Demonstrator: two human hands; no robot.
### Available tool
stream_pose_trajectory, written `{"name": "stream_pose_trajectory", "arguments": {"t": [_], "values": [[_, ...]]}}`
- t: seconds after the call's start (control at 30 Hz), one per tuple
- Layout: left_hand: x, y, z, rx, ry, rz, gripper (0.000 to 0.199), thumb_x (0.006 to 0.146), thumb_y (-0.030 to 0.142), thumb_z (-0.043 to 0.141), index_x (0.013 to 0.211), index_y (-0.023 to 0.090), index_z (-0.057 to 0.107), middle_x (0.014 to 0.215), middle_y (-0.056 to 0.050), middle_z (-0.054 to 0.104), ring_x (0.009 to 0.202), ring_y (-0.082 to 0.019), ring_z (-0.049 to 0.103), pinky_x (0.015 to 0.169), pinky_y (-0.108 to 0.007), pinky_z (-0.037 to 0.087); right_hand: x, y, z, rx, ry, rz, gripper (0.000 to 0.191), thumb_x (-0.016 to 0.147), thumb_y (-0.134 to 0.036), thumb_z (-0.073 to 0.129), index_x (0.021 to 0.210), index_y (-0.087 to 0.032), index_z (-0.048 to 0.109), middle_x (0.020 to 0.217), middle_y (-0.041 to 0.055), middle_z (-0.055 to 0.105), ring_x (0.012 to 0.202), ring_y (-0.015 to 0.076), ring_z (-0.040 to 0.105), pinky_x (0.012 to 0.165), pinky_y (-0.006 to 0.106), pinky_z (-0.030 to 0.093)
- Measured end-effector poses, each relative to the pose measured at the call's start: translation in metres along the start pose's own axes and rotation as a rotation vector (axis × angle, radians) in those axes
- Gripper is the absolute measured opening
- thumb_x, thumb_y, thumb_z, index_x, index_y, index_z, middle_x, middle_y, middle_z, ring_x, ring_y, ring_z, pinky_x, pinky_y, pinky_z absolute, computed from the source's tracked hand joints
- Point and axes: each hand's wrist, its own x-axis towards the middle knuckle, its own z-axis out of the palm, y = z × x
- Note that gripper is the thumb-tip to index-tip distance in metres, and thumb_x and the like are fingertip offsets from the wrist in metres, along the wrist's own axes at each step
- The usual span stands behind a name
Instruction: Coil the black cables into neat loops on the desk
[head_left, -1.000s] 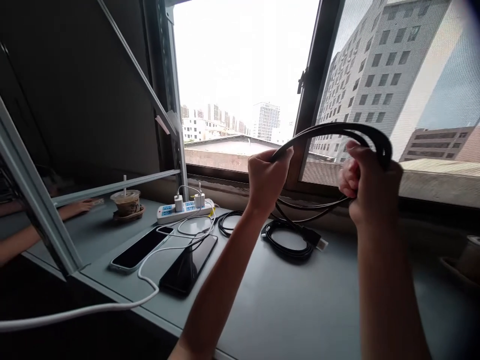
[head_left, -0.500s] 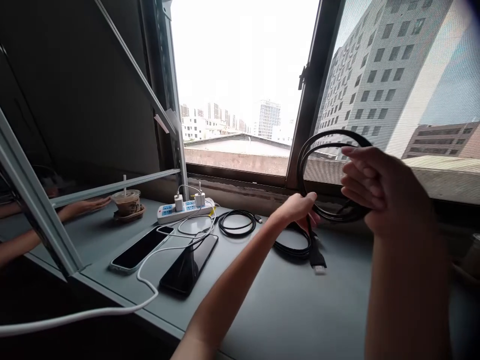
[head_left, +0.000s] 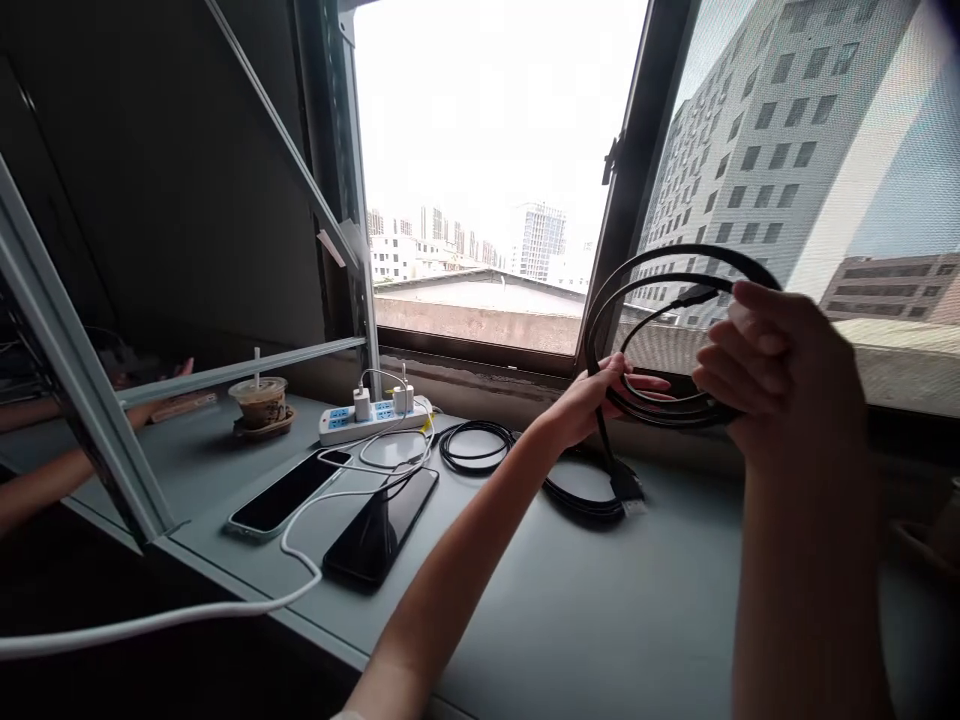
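Above the desk, both hands hold a coiled black cable (head_left: 598,310) in large loops. My left hand (head_left: 596,398) pinches the left side of the coil between thumb and fingers. My right hand (head_left: 769,365) is closed round its right side. One thin connector end (head_left: 694,297) points inside the loop near the right thumb. The other end, an HDMI plug (head_left: 628,490), dangles below my left hand. Beneath it, a second coiled black cable (head_left: 581,508) lies on the desk, and a third coiled black cable (head_left: 474,468) rests further left.
Two phones, one pale-cased (head_left: 289,492) and one black (head_left: 381,530), lie left of my forearm beside a white cable (head_left: 300,560). Behind them is a power strip (head_left: 375,420) with chargers. An iced drink cup (head_left: 259,402) stands beyond the metal frame (head_left: 82,350); another person's arm (head_left: 52,485) reaches there.
The held loops have widened and the thin connector end now shows inside them. The hanging HDMI plug has risen slightly. At the left, the other person's hand has shifted.
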Motion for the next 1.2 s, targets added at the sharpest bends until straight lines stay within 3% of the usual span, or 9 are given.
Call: {"name": "stream_pose_trajectory", "arguments": {"t": [0.13, 0.3, 0.47, 0.53, 0.63, 0.77, 0.87, 1.03, 1.2], "values": [[-0.004, 0.023, -0.003, -0.042, 0.205, 0.246, 0.021, 0.090, 0.033, 0.045, 0.077, 0.017, 0.046, 0.064, 0.001, 0.059, 0.062, -0.013, 0.064, 0.063, -0.022, 0.047, 0.015, 0.018, -0.014, -0.111, 0.091, -0.073, 0.043, 0.059, -0.031, 0.079, 0.048, -0.016, 0.040, 0.036, -0.0078, 0.033, 0.030, 0.0011, 0.027, 0.028, 0.014, 0.018], [-0.018, 0.049, 0.006, 0.355, 0.333, 0.488, 0.018, 0.090, 0.023, 0.043, 0.080, 0.016, 0.056, 0.045, 0.009, 0.035, 0.034, -0.003, 0.036, 0.037, -0.016, 0.026, 0.022, 0.029, -0.023, -0.459, 0.234, -0.206, 0.032, 0.063, -0.038, 0.075, 0.058, -0.016, 0.052, 0.042, -0.0063, 0.040, 0.033, 0.0051, 0.036, 0.030, 0.017, 0.027], [-0.034, 0.070, 0.029, 0.722, 0.318, 0.503, 0.020, 0.087, 0.020, 0.046, 0.085, 0.017, 0.066, 0.042, 0.009, 0.034, 0.035, -0.002, 0.030, 0.038, -0.016, 0.025, 0.024, 0.030, -0.019, -0.588, 0.194, -0.326, 0.025, 0.073, -0.035, 0.066, 0.060, -0.016, 0.055, 0.046, -0.0031, 0.048, 0.034, 0.0047, 0.036, 0.032, 0.017, 0.026], [-0.039, 0.076, 0.034, 0.736, 0.325, 0.467, 0.016, 0.085, 0.023, 0.051, 0.084, 0.018, 0.066, 0.041, 0.009, 0.034, 0.035, -0.002, 0.030, 0.037, -0.017, 0.024, 0.027, 0.032, -0.018, -0.556, 0.260, -0.369, 0.018, 0.070, -0.033, 0.067, 0.071, -0.017, 0.060, 0.051, -0.0031, 0.051, 0.037, 0.0051, 0.037, 0.033, 0.017, 0.027], [-0.043, 0.081, 0.037, 0.743, 0.332, 0.434, 0.009, 0.078, 0.026, 0.061, 0.079, 0.019, 0.066, 0.042, 0.009, 0.035, 0.035, -0.003, 0.030, 0.036, -0.017, 0.024, 0.031, 0.035, -0.017, -0.555, 0.333, -0.339, 0.035, 0.065, -0.033, 0.071, 0.095, -0.020, 0.060, 0.065, -0.0027, 0.055, 0.042, 0.0058, 0.042, 0.036, 0.017, 0.032], [-0.048, 0.087, 0.036, 0.844, 0.313, 0.507, 0.010, 0.069, 0.024, 0.070, 0.078, 0.020, 0.068, 0.044, 0.009, 0.041, 0.036, -0.003, 0.033, 0.036, -0.017, 0.028, 0.031, 0.037, -0.015, -0.559, 0.226, -0.174, 0.052, 0.065, -0.042, 0.070, 0.111, -0.023, 0.055, 0.084, -0.0001, 0.056, 0.046, 0.0053, 0.046, 0.039, 0.019, 0.039], [-0.053, 0.092, 0.036, 0.940, 0.342, 0.584, 0.008, 0.071, 0.027, 0.068, 0.073, 0.019, 0.068, 0.039, 0.009, 0.039, 0.035, -0.004, 0.033, 0.036, -0.017, 0.028, 0.029, 0.038, -0.014, -0.603, 0.090, -0.135, 0.055, 0.069, -0.049, 0.066, 0.114, -0.020, 0.054, 0.087, 0.0018, 0.058, 0.054, 0.0089, 0.054, 0.046, 0.021, 0.045], [-0.058, 0.096, 0.039, 1.014, 0.502, 0.689, 0.020, 0.072, 0.032, 0.067, 0.059, 0.017, 0.065, 0.035, 0.008, 0.039, 0.033, -0.004, 0.033, 0.037, -0.017, 0.027, 0.026, 0.037, -0.015, -0.796, 0.060, -0.202, 0.042, 0.070, -0.052, 0.065, 0.091, -0.016, 0.064, 0.073, 0.0018, 0.062, 0.068, 0.0152, 0.059, 0.063, 0.028, 0.046], [-0.053, 0.096, 0.035, 0.916, 0.615, 0.822, 0.023, 0.072, 0.030, 0.064, 0.053, 0.017, 0.062, 0.033, 0.008, 0.038, 0.031, -0.003, 0.033, 0.038, -0.018, 0.027, 0.020, 0.032, -0.012, -0.820, 0.011, -0.176, 0.040, 0.061, -0.053, 0.072, 0.078, -0.017, 0.070, 0.072, 0.0034, 0.066, 0.070, 0.0175, 0.061, 0.065, 0.028, 0.044]]}}
